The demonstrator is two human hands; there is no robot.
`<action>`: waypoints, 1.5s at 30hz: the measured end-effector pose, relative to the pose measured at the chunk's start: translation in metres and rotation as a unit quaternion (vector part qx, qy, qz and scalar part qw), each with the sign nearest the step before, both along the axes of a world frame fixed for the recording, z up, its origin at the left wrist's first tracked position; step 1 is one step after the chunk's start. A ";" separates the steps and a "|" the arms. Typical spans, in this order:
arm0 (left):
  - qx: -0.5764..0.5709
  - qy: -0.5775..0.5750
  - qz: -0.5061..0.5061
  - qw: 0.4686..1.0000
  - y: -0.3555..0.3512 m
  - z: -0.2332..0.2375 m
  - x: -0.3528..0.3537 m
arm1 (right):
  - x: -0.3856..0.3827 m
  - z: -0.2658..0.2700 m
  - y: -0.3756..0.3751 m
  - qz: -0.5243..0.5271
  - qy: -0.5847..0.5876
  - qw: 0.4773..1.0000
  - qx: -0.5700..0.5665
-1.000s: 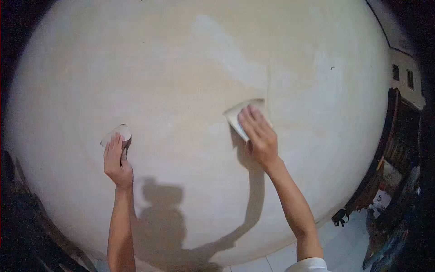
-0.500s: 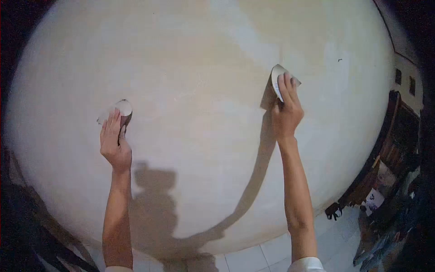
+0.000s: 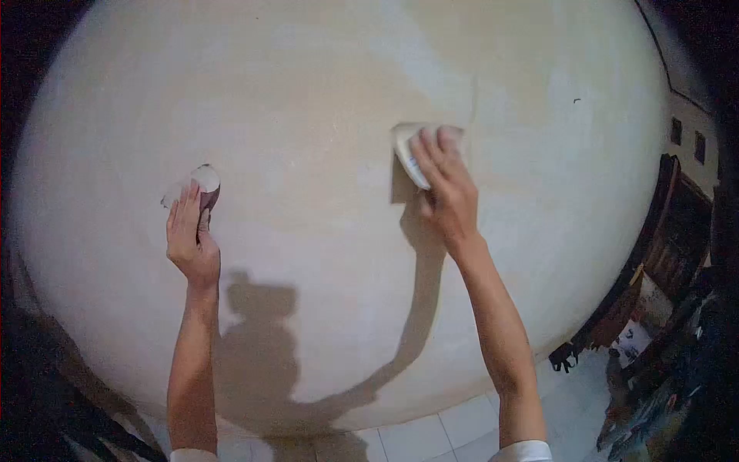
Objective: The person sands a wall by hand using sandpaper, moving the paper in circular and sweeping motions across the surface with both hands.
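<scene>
A bent sheet of sandpaper (image 3: 406,146) with a pale back and small blue print lies against the wall (image 3: 331,215). My right hand (image 3: 450,192) presses it there, fingers bent over it and slightly blurred. Farther left, my left hand (image 3: 191,239) holds a second piece of sandpaper (image 3: 205,179), pale on one side and dark on the other, at the wall. Its fingers point up and rest over the piece, while the thumb sits at its lower right. Both arms reach up from the lower edge of the view.
The off-white wall is patchy, with yellowish areas and a small dark mark at upper right. Pale floor tiles (image 3: 416,443) meet its foot. At the right stand dark furniture (image 3: 677,223) and a jumble of items (image 3: 654,362). My shadow falls across the wall's lower part.
My right hand has moved left and slightly down along the wall with its sandpaper, and its shadow moved too. My left hand has shifted only slightly left.
</scene>
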State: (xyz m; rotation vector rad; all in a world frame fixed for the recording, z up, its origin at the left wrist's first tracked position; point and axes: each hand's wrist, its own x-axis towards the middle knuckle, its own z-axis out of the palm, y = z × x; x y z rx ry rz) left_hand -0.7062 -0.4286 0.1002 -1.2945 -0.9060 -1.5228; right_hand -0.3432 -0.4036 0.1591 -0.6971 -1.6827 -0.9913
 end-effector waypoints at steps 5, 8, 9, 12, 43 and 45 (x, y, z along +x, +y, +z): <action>-0.008 0.001 0.012 1.000 -0.004 0.003 0.000 | 0.028 0.017 0.015 0.005 0.048 0.998 0.039; -0.001 0.009 -0.001 1.000 -0.003 0.003 -0.002 | 0.020 0.022 0.016 0.008 0.169 0.985 0.040; -0.001 0.001 -0.003 1.000 -0.002 0.001 -0.002 | 0.016 0.016 0.017 0.019 0.132 0.990 0.035; -0.002 0.003 -0.009 1.000 0.000 0.001 -0.003 | 0.013 0.015 0.016 -0.035 -0.099 0.991 0.088; -0.006 0.010 -0.011 1.000 -0.001 0.003 -0.001 | 0.019 0.060 0.020 -0.042 0.140 0.987 0.065; -0.002 0.008 -0.012 1.000 -0.001 0.003 -0.001 | -0.004 0.054 0.022 -0.006 0.095 0.992 0.079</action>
